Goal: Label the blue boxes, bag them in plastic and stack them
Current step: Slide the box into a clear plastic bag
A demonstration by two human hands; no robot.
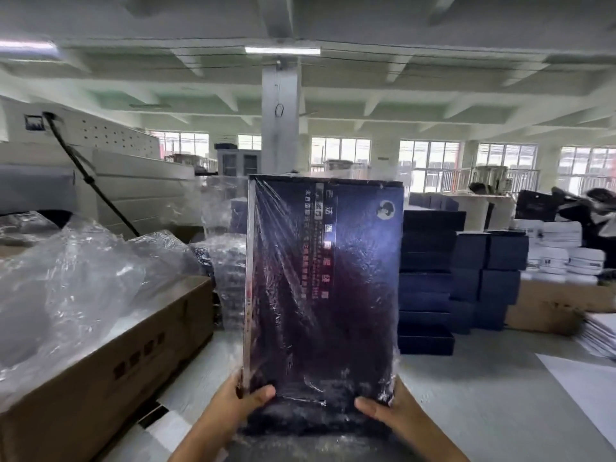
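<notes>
Head view is showing both forearms reaching up from the bottom edge and angling inward, holding a blue box (pixel 325 278) upright in front of the person, above the table (pixel 483 395). The left hand (pixel 233 400) is gripping the box's lower left corner, its thumb lying across the front face. The right hand (pixel 390 408) is gripping the lower right corner, its thumb pressing the front likewise. The other fingers of each hand are hidden behind the box, probably pressed against its back. A clear plastic bag (pixel 300 438) is covering the box, wrinkling over its face and bunching loosely below the hands. Behind the box to the right, a stack of blue boxes (pixel 430 271) is standing on the table. A cardboard carton (pixel 100 378) is sitting at left with loose plastic (pixel 66 278) on top.
</notes>
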